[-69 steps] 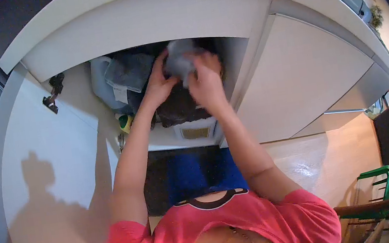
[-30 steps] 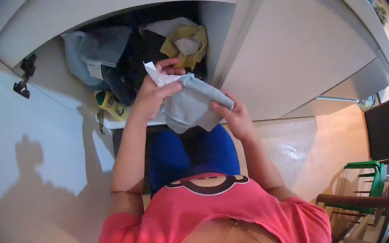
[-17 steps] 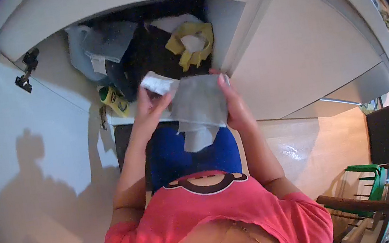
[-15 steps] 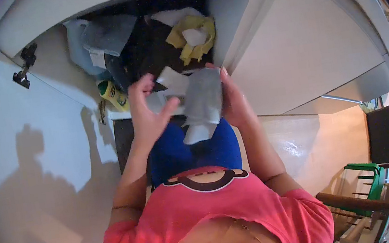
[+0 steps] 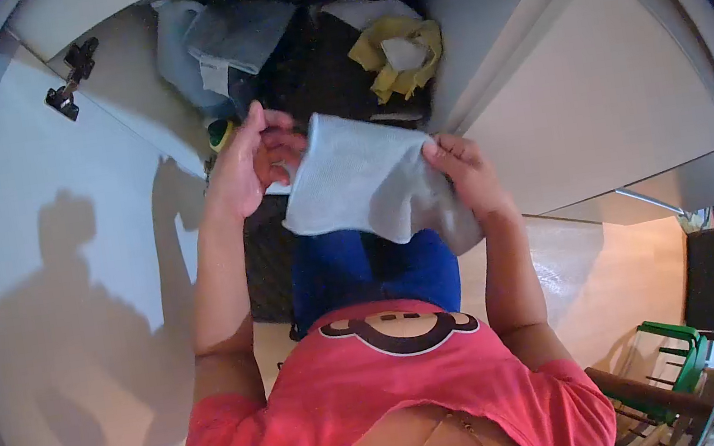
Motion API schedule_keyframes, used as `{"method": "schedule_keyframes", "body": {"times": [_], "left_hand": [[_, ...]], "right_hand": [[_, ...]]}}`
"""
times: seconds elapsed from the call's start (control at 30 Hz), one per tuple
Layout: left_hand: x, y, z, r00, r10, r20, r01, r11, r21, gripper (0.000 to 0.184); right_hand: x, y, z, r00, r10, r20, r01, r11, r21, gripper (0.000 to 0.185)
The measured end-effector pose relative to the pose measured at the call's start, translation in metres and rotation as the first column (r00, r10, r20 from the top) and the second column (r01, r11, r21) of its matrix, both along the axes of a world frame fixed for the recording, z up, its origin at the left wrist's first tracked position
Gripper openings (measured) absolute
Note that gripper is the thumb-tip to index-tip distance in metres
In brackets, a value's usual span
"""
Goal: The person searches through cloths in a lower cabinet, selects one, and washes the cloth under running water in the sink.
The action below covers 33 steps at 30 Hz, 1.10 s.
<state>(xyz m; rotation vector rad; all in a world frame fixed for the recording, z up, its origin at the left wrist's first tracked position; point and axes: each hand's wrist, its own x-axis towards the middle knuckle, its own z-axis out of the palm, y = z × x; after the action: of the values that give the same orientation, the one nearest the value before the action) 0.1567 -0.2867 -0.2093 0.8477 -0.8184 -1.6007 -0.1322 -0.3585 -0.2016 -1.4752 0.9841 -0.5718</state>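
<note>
A light grey-white cloth (image 5: 355, 178) hangs spread out above my lap, its weave showing and its right part folded and drooping. My right hand (image 5: 471, 175) pinches it at the upper right edge, thumb on top. Just off the cloth's left edge is my left hand (image 5: 253, 163), fingers apart and loosely bent; whether a fingertip touches the cloth I cannot tell. Behind that hand, a yellow-green bottle (image 5: 220, 135) is mostly hidden.
In the open cupboard lie a yellow cloth (image 5: 398, 57), a grey-blue cloth (image 5: 244, 33) with a white tag and a pale plastic container (image 5: 178, 52). The open door (image 5: 30, 296) stands at left, its hinge (image 5: 72, 79) exposed. A green chair (image 5: 683, 369) is at lower right.
The cloth has gone from bunched to spread out. My left hand has come away from it, up and to the left, while my right hand has shifted right, holding its edge.
</note>
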Motion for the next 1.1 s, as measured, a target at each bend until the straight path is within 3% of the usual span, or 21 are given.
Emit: {"method": "schedule_keyframes", "body": {"times": [0.03,0.07,0.1,0.17,0.23,0.33,0.43,0.53,0.6,0.63,0.7,0.73,0.8,0.83,0.9,0.93,0.97,1.0,1.07,1.1], "left_hand": [[-0.012,-0.002,0.007,0.997,0.022,0.073,-0.024,0.999,0.026,0.045],[-0.029,-0.003,0.001,0.981,0.08,0.176,-0.07,0.996,-0.058,0.063],[-0.036,-0.003,-0.012,0.945,0.047,0.324,0.001,0.989,-0.146,0.053],[-0.055,-0.003,-0.014,0.891,0.04,0.453,0.043,0.984,-0.171,0.041],[-0.053,-0.007,-0.016,0.881,0.182,0.436,-0.117,0.978,-0.172,0.038],[-0.042,-0.01,-0.013,0.873,0.306,0.38,-0.227,0.944,-0.239,0.035],[-0.044,-0.008,-0.001,0.86,0.338,0.382,-0.232,0.926,-0.297,0.037],[-0.044,-0.006,0.004,0.858,0.309,0.409,-0.183,0.93,-0.318,0.038],[-0.04,-0.005,0.0,0.848,0.307,0.433,-0.166,0.928,-0.333,0.04],[-0.038,-0.005,0.001,0.905,0.277,0.323,-0.203,0.948,-0.244,0.041],[-0.034,-0.001,0.003,0.97,0.23,0.079,-0.226,0.973,-0.052,0.043],[-0.036,-0.003,-0.006,0.885,0.21,-0.416,-0.172,0.977,0.127,0.045],[-0.051,0.011,-0.074,0.846,0.406,-0.346,-0.389,0.913,0.118,0.048],[-0.07,0.023,-0.074,0.954,0.271,-0.129,-0.286,0.95,-0.122,0.05],[-0.071,0.021,-0.122,0.942,0.304,0.145,-0.305,0.952,-0.015,0.049],[-0.079,0.026,-0.096,0.925,0.261,-0.277,-0.192,0.948,0.252,0.047],[-0.085,0.032,-0.079,0.707,0.294,-0.643,0.028,0.897,0.44,0.046],[-0.086,0.028,-0.071,0.677,0.274,-0.683,-0.057,0.945,0.322,0.042],[-0.082,0.026,-0.068,0.899,0.381,-0.214,-0.356,0.923,0.148,0.053],[-0.082,0.029,-0.047,0.899,0.431,0.076,-0.435,0.899,0.056,0.061]], "right_hand": [[0.0,0.0,0.001,0.996,-0.065,0.06,0.059,0.993,0.101,0.03],[0.001,-0.001,-0.001,0.989,-0.064,0.132,0.043,0.986,0.159,0.03],[0.001,-0.002,-0.005,0.976,-0.07,0.205,0.025,0.977,0.213,0.029],[0.0,-0.007,-0.012,0.955,-0.078,0.286,-0.001,0.964,0.265,0.029],[-0.002,-0.011,-0.018,0.949,-0.071,0.308,-0.015,0.963,0.269,0.028],[-0.007,-0.008,-0.016,0.972,-0.064,0.226,0.01,0.973,0.232,0.026],[-0.011,-0.002,-0.011,0.996,0.08,0.042,-0.081,0.996,0.046,0.026],[-0.01,-0.003,-0.021,0.977,0.138,-0.163,-0.182,0.939,-0.292,0.028],[-0.01,0.0,-0.02,0.926,0.323,-0.196,-0.358,0.916,-0.179,0.024],[-0.009,0.002,-0.018,0.889,0.409,-0.207,-0.439,0.889,-0.128,0.022],[-0.005,0.013,-0.022,0.894,0.416,0.167,-0.432,0.899,0.073,0.023],[-0.003,0.014,-0.026,0.91,0.337,0.24,-0.372,0.921,0.119,0.021],[0.008,0.018,-0.024,0.952,0.196,0.237,-0.203,0.979,0.008,0.02],[0.012,0.017,-0.024,0.962,0.122,0.245,-0.114,0.992,-0.048,0.02],[0.013,0.011,-0.034,0.973,0.055,0.226,-0.049,0.998,-0.034,0.024],[0.011,0.01,-0.038,0.98,0.031,0.199,-0.023,0.999,-0.043,0.025],[0.009,0.011,-0.041,0.986,0.008,0.165,0.0,0.999,-0.047,0.027],[0.008,0.014,-0.037,0.997,-0.035,0.074,0.041,0.995,-0.087,0.029],[0.01,0.018,-0.015,0.988,-0.113,-0.106,0.091,0.977,-0.192,0.035],[0.01,0.019,-0.011,0.99,-0.112,-0.085,0.087,0.964,-0.251,0.034]]}}
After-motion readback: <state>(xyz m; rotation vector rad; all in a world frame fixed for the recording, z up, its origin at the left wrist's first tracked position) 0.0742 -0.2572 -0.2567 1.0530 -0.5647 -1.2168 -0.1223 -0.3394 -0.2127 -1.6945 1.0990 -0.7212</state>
